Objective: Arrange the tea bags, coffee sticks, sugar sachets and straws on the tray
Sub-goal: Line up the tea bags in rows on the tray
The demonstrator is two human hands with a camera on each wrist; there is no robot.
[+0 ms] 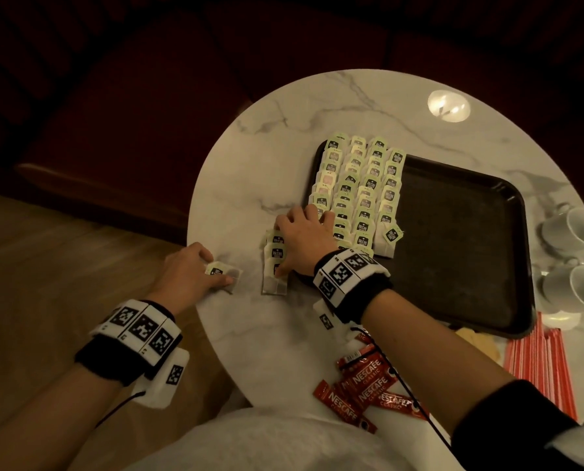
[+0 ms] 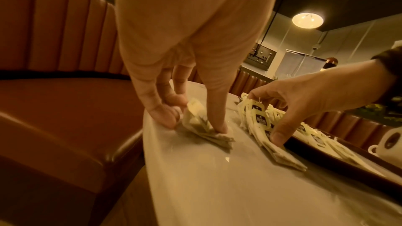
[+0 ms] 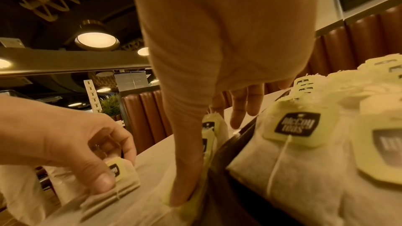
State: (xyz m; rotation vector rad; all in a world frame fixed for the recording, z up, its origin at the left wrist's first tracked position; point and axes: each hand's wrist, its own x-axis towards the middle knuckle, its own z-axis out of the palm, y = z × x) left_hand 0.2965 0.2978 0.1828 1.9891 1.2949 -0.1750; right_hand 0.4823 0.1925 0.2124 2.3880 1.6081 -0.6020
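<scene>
A black tray (image 1: 453,249) lies on the round marble table (image 1: 284,137), its left part filled with rows of green-tagged tea bags (image 1: 358,192). Just left of the tray, a short row of loose tea bags (image 1: 274,283) lies on the table. My right hand (image 1: 284,246) grips this row, thumb at its near end and fingers at its far end; the right wrist view shows the thumb (image 3: 182,192) pressed on it beside the tray rim. At the table's left edge my left hand (image 1: 216,270) pinches a single tea bag (image 1: 231,271) against the tabletop (image 2: 217,139).
Red coffee sticks (image 1: 365,385) lie scattered at the near table edge under my right forearm. Red-striped straws (image 1: 538,368) lie at the near right. Two white cups (image 1: 576,232) stand right of the tray. A padded bench (image 2: 65,109) borders the table's left.
</scene>
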